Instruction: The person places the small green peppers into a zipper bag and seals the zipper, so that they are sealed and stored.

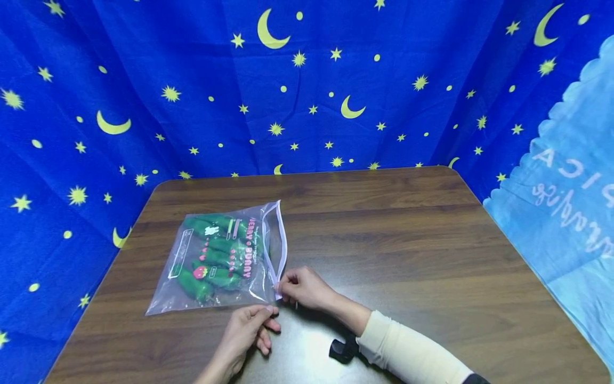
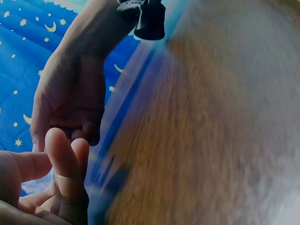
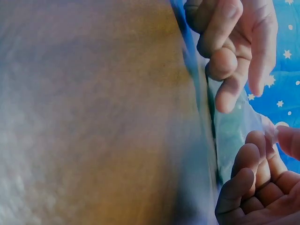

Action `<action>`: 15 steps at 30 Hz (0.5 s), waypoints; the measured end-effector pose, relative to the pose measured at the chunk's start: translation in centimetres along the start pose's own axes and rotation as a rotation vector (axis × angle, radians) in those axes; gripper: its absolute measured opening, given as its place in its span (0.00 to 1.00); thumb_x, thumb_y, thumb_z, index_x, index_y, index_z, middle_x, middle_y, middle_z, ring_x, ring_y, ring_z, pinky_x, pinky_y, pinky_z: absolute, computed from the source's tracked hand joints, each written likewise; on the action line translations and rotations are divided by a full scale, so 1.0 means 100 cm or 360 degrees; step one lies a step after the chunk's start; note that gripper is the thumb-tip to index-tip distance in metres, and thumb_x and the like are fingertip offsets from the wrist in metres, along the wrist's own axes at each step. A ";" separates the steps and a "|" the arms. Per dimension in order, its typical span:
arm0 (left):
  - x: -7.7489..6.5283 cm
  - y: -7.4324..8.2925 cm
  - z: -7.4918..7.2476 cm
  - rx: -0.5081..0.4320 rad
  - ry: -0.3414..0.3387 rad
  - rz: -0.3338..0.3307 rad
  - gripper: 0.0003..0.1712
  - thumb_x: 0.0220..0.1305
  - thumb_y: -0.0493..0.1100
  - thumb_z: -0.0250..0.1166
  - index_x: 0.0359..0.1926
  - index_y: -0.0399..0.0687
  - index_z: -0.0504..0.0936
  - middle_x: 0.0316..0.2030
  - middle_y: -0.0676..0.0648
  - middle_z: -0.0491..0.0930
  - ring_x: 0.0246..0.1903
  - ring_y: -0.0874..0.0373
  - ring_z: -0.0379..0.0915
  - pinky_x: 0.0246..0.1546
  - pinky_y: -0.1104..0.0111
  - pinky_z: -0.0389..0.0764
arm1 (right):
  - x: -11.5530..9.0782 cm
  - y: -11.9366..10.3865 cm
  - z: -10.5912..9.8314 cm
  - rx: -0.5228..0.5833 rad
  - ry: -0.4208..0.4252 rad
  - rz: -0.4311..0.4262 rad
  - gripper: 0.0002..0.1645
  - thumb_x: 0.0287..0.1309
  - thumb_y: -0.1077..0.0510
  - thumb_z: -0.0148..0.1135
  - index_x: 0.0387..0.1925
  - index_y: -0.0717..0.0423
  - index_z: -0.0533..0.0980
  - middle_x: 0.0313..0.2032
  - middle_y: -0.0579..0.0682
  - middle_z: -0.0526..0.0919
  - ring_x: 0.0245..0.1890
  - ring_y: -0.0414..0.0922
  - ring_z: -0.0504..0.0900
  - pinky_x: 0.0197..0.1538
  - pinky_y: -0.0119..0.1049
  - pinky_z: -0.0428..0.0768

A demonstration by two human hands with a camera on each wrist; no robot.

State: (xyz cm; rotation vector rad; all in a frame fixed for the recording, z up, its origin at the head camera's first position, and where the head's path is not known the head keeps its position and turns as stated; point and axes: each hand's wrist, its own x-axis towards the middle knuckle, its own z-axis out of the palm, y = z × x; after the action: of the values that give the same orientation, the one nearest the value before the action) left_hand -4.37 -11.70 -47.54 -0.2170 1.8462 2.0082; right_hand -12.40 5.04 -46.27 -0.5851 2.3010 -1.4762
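Note:
On the left half of the table lies a clear zip bag (image 1: 168, 290) printed with pink lettering and a strawberry. Several long green items (image 1: 216, 255) show through its plastic. A white zip strip (image 1: 283, 234) runs along its right side, where the mouth gapes. With thumb and fingertips, my right hand (image 1: 307, 288) pinches the near end of that strip; the pinch also shows in the right wrist view beside the bag's plastic (image 3: 229, 136). My left hand (image 1: 247, 332) hovers just in front of the same corner, its fingers loosely bent with nothing between them.
The brown wooden table (image 1: 408, 234) extends to the right and behind the bag. A blue curtain (image 1: 307, 80) with moons and stars hangs along its back and left. At the right hangs a light blue cloth (image 1: 575, 213). A black strap piece (image 1: 341, 351) sits by the right forearm.

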 end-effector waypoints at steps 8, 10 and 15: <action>0.003 -0.001 0.009 -0.0166 0.0103 -0.0002 0.24 0.67 0.45 0.55 0.51 0.24 0.71 0.26 0.53 0.82 0.13 0.67 0.70 0.13 0.76 0.76 | -0.001 -0.002 0.000 -0.0007 0.0014 -0.0013 0.12 0.55 0.58 0.60 0.21 0.62 0.78 0.16 0.47 0.75 0.14 0.34 0.70 0.17 0.25 0.68; 0.003 -0.001 0.012 -0.0206 0.0148 0.0009 0.23 0.66 0.44 0.55 0.51 0.25 0.71 0.26 0.53 0.82 0.13 0.67 0.69 0.12 0.76 0.75 | -0.002 -0.003 0.000 0.0008 0.0021 -0.0002 0.13 0.55 0.57 0.61 0.21 0.62 0.78 0.16 0.45 0.73 0.15 0.34 0.69 0.17 0.25 0.68; 0.004 0.001 0.018 -0.0262 0.0299 0.0027 0.16 0.65 0.44 0.57 0.43 0.32 0.75 0.23 0.54 0.81 0.12 0.67 0.68 0.11 0.76 0.73 | -0.002 -0.005 0.001 0.0049 0.0030 0.0013 0.13 0.55 0.58 0.61 0.21 0.63 0.77 0.15 0.42 0.71 0.15 0.34 0.68 0.18 0.25 0.67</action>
State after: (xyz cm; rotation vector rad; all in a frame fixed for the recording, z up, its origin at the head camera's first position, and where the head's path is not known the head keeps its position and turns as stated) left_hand -4.47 -9.90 -47.42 -0.4527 1.7953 2.2200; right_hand -12.08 4.90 -45.81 -0.5547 2.2875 -1.5168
